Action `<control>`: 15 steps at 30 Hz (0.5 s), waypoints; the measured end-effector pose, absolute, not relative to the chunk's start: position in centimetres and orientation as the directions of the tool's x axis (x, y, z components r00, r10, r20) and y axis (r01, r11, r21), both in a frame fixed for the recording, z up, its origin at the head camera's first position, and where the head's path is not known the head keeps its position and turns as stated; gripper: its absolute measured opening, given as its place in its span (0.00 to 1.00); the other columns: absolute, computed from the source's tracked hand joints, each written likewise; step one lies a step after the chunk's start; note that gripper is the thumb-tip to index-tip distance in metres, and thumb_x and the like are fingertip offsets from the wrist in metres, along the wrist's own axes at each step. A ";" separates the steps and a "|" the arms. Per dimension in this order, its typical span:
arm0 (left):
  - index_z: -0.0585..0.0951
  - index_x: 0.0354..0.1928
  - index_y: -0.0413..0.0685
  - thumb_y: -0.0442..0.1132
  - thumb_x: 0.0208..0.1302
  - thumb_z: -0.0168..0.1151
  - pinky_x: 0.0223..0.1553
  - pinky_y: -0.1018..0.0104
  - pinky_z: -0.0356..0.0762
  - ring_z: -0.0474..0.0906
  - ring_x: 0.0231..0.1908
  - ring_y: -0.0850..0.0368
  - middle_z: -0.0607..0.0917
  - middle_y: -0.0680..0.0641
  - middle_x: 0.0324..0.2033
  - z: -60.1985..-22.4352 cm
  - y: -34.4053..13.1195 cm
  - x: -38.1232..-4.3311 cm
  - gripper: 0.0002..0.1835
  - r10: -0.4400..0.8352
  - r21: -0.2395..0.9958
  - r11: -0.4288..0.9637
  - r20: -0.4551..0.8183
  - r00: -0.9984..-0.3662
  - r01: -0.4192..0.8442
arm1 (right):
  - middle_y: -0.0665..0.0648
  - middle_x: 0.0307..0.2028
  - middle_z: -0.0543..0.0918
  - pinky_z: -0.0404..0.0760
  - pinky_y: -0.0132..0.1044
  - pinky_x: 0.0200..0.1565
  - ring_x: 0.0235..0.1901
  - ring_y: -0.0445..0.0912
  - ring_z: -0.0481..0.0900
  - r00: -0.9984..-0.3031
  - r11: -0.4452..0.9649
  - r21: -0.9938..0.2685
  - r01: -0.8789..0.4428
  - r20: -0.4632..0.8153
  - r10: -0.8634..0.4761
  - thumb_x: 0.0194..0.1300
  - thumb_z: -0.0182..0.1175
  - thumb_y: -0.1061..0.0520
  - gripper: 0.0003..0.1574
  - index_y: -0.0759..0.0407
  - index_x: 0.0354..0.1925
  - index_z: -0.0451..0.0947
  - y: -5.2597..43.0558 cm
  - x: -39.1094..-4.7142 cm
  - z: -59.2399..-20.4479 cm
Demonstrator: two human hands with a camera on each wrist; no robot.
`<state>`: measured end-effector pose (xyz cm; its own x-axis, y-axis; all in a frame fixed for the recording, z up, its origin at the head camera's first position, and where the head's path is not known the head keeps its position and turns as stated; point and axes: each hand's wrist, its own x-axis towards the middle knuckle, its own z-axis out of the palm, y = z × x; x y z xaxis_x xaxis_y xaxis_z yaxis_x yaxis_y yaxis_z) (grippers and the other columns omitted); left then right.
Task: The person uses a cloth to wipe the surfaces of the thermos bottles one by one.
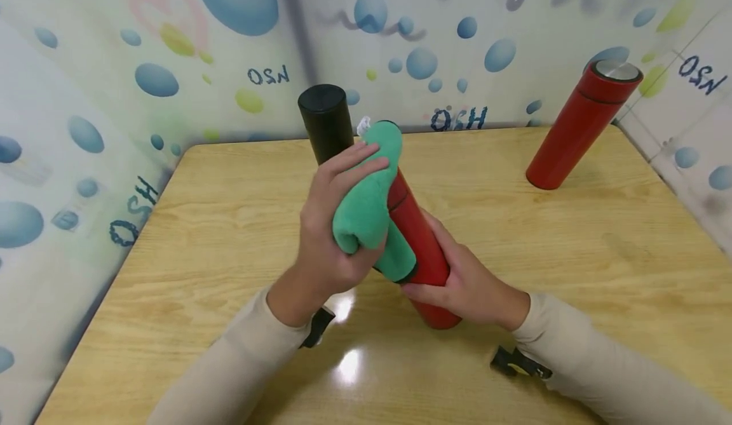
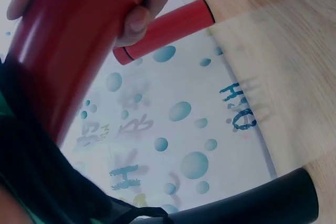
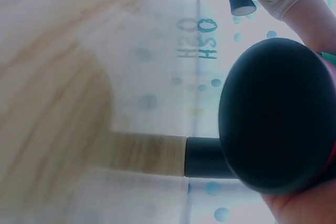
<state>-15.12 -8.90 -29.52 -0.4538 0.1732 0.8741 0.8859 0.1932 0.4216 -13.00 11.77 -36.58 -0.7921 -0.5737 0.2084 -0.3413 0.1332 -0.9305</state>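
My left hand (image 1: 326, 234) grips a green cloth (image 1: 366, 202) with a dark edge, folded over the upper part of a red thermos flask (image 1: 423, 241). The cloth hides most of the flask's top. Lower down, my right hand (image 1: 477, 285) holds the same flask round its body, tilted above the table. In the left wrist view, fingertips (image 2: 139, 19) curl round the glossy red side. The right wrist view looks onto the flask's round dark base (image 3: 278, 114).
A black flask (image 1: 326, 117) stands behind my left hand, partly hidden by it. Another red flask (image 1: 577, 126) with a silver lid top stands at the back right of the wooden table (image 1: 229, 222). Walls with blue drops (image 1: 423, 63) border the table.
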 end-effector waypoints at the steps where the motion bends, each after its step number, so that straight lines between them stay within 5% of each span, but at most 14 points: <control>1: 0.76 0.55 0.28 0.39 0.55 0.60 0.66 0.45 0.72 0.70 0.65 0.37 0.77 0.31 0.58 -29.5 -8.9 -15.1 0.27 0.168 0.437 0.178 0.869 -0.465 0.881 | 0.50 0.61 0.74 0.84 0.43 0.52 0.55 0.47 0.78 -0.790 0.123 -0.933 -0.338 0.210 -0.576 0.60 0.69 0.62 0.63 0.37 0.78 0.42 11.8 -13.0 -36.5; 8: 0.72 0.57 0.26 0.44 0.62 0.60 0.64 0.46 0.73 0.68 0.67 0.38 0.74 0.29 0.60 -29.8 -8.7 -15.2 0.29 0.140 0.505 0.109 0.845 -0.516 0.856 | 0.49 0.60 0.74 0.84 0.44 0.52 0.55 0.46 0.77 -0.811 0.144 -0.925 -0.351 0.223 -0.541 0.58 0.70 0.62 0.61 0.38 0.77 0.45 11.8 -12.8 -36.2; 15: 0.75 0.53 0.25 0.42 0.61 0.60 0.65 0.41 0.70 0.70 0.64 0.33 0.75 0.27 0.56 -29.6 -8.9 -15.4 0.26 0.137 0.419 0.128 0.890 -0.434 0.899 | 0.49 0.54 0.79 0.85 0.42 0.46 0.48 0.44 0.82 -0.815 0.190 -0.913 -0.360 0.209 -0.541 0.59 0.70 0.59 0.60 0.37 0.78 0.46 11.8 -12.7 -35.6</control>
<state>-15.35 -8.92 -29.58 -0.4343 0.1374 0.8902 0.8990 0.1279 0.4189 -12.73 11.78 -35.61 -0.8148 -0.5408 0.2090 -0.3601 0.1896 -0.9134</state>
